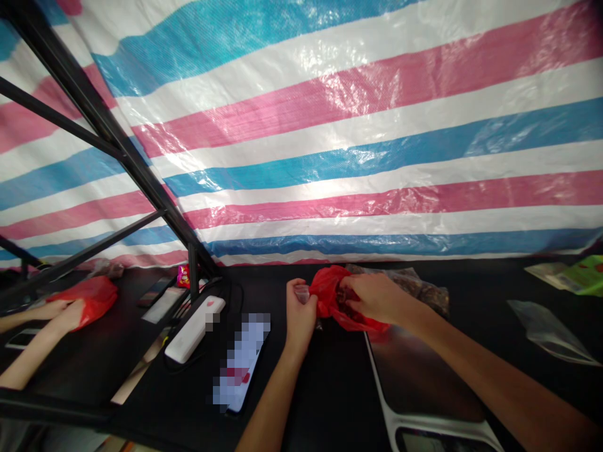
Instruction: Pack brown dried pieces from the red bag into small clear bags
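A red plastic bag [325,285] lies crumpled open at the far side of the table, with dark brown pieces [346,300] inside. My left hand [301,311] is closed on the bag's left edge, and a bit of clear plastic [301,292] shows between its fingers. From the right, my right hand [377,294] reaches into the bag's mouth, its fingers pinched together among the dark pieces. What exactly they hold is hidden. Behind the right hand lies a clear bag [433,295] of brown pieces. Below the red bag is a digital scale [424,383] with a dark plate.
Left of my arm lie a phone [242,364] and a white power strip [195,329] with cables. Black frame bars [108,135] cross the left side. Beyond, another person's hands hold a red bag [101,301]. A flat clear bag [549,329] and green packet [581,276] lie right.
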A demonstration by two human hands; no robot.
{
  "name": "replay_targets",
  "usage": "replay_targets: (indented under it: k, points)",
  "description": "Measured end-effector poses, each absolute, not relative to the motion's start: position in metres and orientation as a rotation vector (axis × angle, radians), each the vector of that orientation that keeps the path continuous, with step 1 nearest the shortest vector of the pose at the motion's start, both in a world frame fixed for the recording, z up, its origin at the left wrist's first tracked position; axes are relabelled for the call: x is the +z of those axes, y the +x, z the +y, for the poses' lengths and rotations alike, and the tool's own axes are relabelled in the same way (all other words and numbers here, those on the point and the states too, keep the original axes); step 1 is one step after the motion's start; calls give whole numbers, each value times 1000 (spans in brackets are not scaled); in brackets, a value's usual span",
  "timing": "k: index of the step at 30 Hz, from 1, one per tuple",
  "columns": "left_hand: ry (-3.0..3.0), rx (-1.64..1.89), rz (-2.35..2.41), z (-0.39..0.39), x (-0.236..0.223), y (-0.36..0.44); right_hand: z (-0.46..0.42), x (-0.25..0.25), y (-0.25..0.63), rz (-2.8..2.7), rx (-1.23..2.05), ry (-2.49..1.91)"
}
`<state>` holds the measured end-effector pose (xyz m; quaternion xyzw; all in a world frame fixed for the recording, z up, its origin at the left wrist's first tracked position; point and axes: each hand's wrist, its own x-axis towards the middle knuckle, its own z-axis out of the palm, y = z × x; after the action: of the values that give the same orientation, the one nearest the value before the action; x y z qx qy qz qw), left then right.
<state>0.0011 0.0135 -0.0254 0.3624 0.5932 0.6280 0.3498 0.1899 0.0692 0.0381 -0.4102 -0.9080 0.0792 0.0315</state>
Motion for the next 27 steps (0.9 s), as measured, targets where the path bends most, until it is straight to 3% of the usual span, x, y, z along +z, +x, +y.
replay_targets:
  k: [6,13,19,27]
  points:
    - [1168,1854,1420,6,-11,2,74,56,203,-2668,416,-1111]
    - [1420,1538,1443,-4,-15,13,64,92,213,-2564,587,-876]
    - [1595,1336,1479,-9,-20,17,52,83,200,-2681,510,-787]
    - [1629,1394,1317,-12,-13,18,43,68,186,-2724,265,-634]
